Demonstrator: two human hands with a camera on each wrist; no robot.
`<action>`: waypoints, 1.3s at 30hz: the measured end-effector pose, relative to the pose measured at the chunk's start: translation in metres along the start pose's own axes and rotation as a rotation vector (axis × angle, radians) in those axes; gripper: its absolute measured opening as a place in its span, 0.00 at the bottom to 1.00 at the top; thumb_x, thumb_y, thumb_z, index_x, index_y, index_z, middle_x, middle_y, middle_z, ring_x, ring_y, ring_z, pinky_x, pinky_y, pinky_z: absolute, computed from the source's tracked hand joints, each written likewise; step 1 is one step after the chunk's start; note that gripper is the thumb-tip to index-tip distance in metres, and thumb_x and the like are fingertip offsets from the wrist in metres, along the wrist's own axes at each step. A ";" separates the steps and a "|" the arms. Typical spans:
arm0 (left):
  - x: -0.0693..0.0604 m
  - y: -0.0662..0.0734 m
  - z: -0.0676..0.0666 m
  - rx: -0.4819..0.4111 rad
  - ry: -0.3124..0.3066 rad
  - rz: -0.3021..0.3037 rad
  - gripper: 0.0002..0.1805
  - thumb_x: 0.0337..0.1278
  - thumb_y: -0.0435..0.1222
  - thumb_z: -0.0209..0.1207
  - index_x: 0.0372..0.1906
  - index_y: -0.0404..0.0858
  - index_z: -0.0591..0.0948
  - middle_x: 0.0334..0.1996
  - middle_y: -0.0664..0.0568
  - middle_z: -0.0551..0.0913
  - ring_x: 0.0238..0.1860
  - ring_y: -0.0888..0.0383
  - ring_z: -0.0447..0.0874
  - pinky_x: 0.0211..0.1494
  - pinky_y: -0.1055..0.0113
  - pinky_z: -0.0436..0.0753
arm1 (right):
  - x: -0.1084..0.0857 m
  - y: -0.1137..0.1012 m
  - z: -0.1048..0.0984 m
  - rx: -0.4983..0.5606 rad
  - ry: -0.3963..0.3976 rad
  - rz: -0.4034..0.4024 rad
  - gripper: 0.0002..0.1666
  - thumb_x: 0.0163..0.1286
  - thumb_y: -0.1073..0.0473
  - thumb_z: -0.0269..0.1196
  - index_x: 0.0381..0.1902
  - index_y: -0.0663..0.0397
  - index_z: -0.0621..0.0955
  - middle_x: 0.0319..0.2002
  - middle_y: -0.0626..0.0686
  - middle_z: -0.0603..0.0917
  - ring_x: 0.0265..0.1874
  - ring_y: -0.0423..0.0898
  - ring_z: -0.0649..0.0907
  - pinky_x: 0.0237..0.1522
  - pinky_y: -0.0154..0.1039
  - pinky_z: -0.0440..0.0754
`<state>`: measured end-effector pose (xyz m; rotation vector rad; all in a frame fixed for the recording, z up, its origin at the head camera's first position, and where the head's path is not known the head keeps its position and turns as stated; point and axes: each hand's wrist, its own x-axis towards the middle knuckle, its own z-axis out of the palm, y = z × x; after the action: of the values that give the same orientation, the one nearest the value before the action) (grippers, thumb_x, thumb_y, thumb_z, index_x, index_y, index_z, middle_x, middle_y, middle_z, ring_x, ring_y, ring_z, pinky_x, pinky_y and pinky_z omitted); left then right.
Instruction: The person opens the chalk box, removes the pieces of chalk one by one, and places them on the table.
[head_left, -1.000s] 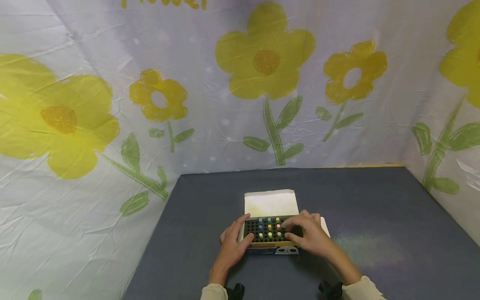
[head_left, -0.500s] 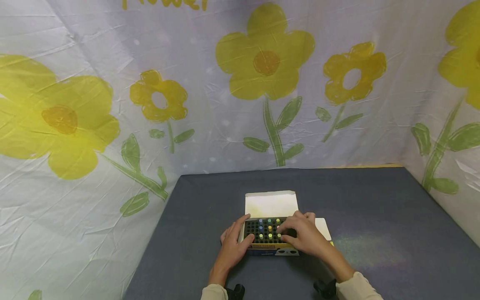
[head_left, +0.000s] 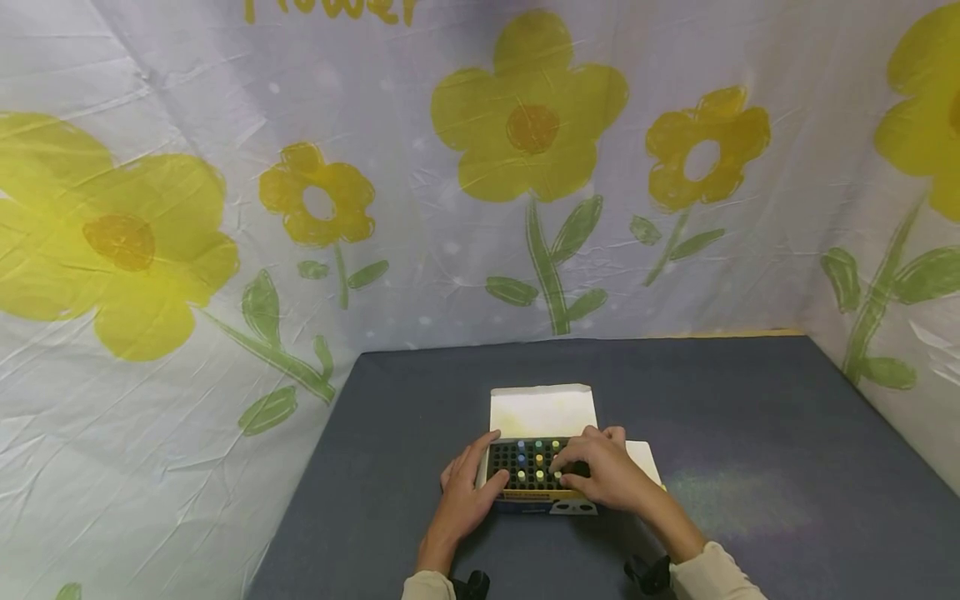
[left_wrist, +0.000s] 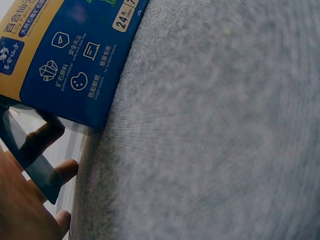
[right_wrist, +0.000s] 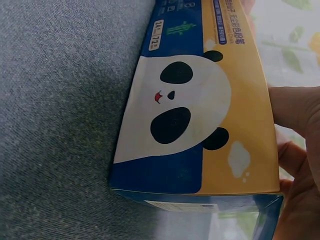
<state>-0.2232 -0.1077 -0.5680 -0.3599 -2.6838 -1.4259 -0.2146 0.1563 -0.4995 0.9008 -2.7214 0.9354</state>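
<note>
Box (head_left: 525, 506) of coloured sticks on the dark grey table (head_left: 412, 433), long side toward me; white lid (head_left: 542, 412) folded back on the far side, white side flap (head_left: 643, 458) out to the right. Inside, a black holder (head_left: 498, 454) with rows of holes. Sticks visible, far row: blue (head_left: 521, 446), teal (head_left: 538, 446), yellow (head_left: 556, 445); middle row: another blue, a yellow-orange; near row: three pale yellow-green tops.

Label, from left wrist view: "Lily Fairy" on the yellow band, cut off by the frame, Chinese characters beside it; below, "Natural gypsum mineral". Icons on blue captioned "safe and dust-free", "gypsum material", "for bulletin boards", "bright colors". White tag (left_wrist: 125, 17): "24 colors". From right wrist view: same tag reads 24 and 72; printed panda face (right_wrist: 185, 110) on blue and yellow. The small Chinese print is only partly legible.

Left hand (head_left: 462, 496): thumb spread from fingers, thumb at the near left corner, fingers along the left side of the box, none closed round a stick. A blue flap (left_wrist: 42, 180) crosses in front of them.

Right hand (head_left: 611, 471): thumb and index bent, tips close together over the right-hand column of sticks. Cannot tell whether they have hold of one; my fingertips cover the spot.

Backdrop (head_left: 420, 250): painted yellow flowers, word "Flower" clipped at the top.
</note>
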 end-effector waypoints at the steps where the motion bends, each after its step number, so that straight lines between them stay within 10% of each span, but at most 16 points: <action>1: 0.000 0.000 0.000 0.002 -0.001 0.001 0.32 0.66 0.52 0.60 0.74 0.69 0.66 0.74 0.55 0.71 0.76 0.43 0.65 0.73 0.31 0.46 | 0.000 0.000 0.000 0.004 0.003 -0.001 0.13 0.60 0.60 0.75 0.40 0.35 0.90 0.39 0.38 0.88 0.33 0.36 0.69 0.44 0.49 0.50; 39: 0.001 -0.001 0.000 -0.005 -0.018 -0.019 0.32 0.67 0.52 0.59 0.74 0.68 0.66 0.74 0.54 0.71 0.75 0.42 0.65 0.72 0.30 0.45 | -0.004 0.004 0.006 0.160 0.316 -0.134 0.16 0.60 0.66 0.73 0.45 0.46 0.88 0.33 0.35 0.82 0.30 0.35 0.74 0.47 0.40 0.53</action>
<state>-0.2248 -0.1080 -0.5682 -0.3509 -2.7055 -1.4413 -0.2128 0.1571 -0.5075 0.8641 -2.3209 1.1689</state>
